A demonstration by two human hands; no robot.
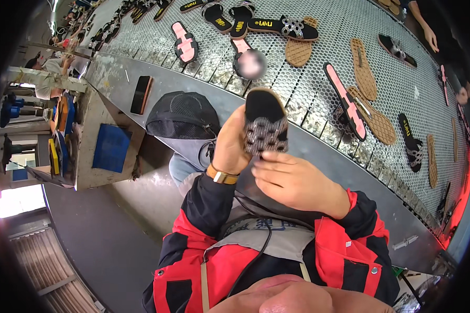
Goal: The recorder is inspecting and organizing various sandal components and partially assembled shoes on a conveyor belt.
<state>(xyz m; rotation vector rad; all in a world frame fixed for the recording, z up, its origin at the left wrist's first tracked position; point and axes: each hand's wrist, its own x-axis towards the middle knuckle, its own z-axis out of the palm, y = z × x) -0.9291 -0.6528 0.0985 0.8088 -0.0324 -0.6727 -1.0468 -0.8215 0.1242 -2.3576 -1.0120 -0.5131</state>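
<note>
A black slide sandal (266, 107) with a wide strap of silvery, sparkling ornaments is held up in front of me, over the edge of the conveyor. My left hand (231, 143) is closed round its left side, with a tan-banded watch on the wrist. At the sandal's lower end my right hand (290, 180) is bent inward, its fingers close together and the fingertips against the strap edge. The right thumb is hidden, and so is anything small between those fingers.
Ahead runs a metal mesh conveyor (318, 86) carrying several sandals, some sole up. A pink-and-black sandal (185, 43) lies near its edge. On the metal ledge are a phone (141, 95) and a black mesh cap (183, 116). Another person's hand (431, 39) shows at far right.
</note>
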